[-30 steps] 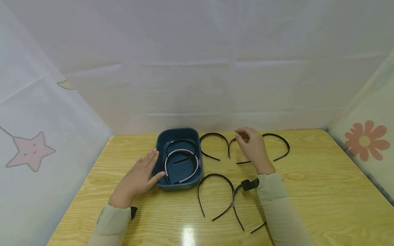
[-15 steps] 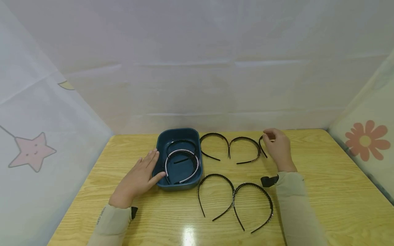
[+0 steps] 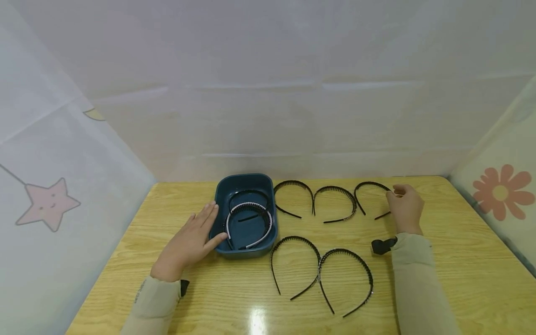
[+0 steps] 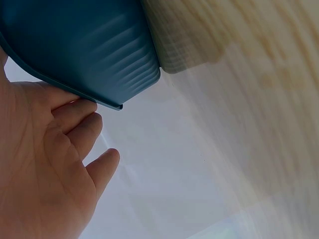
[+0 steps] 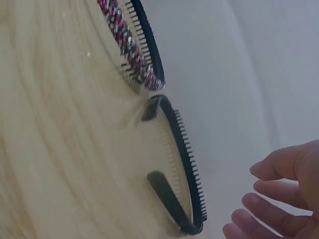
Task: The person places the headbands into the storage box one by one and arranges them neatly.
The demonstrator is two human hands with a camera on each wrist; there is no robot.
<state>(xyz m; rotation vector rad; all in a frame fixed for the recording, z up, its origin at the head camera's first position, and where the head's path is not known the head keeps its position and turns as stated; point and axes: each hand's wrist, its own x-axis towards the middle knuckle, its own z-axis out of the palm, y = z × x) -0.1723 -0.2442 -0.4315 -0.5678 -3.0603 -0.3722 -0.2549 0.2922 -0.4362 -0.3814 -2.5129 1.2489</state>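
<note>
My left hand (image 3: 186, 246) lies with fairly straight fingers along the left rim of a blue plastic bin (image 3: 247, 254); in the left wrist view its fingertips touch the rim. Inside the bin lie a white-and-black headband (image 3: 228, 227) and a black headband (image 3: 250, 191), overlapping. My right hand (image 3: 405, 209) is at the rightmost black toothed headband (image 3: 368, 183) of the back row and covers part of its right side. From the right wrist, the loosely bent fingers of the hand (image 5: 284, 199) appear apart from that headband (image 5: 187, 154), with nothing in them.
A black headband (image 3: 293, 182) and another headband (image 3: 335, 188) complete the back row. In front lie two dark headbands, the left one (image 3: 295, 238) touching the right one (image 3: 344, 251). Beside the nearest band, the right wrist view shows a glittery headband (image 5: 127, 45). Pale sheets hang behind the wooden table (image 3: 460, 260).
My right hand has moved rightward along the back row, uncovering the middle headband and then the left part of the rightmost one. My left hand has stayed at the bin.
</note>
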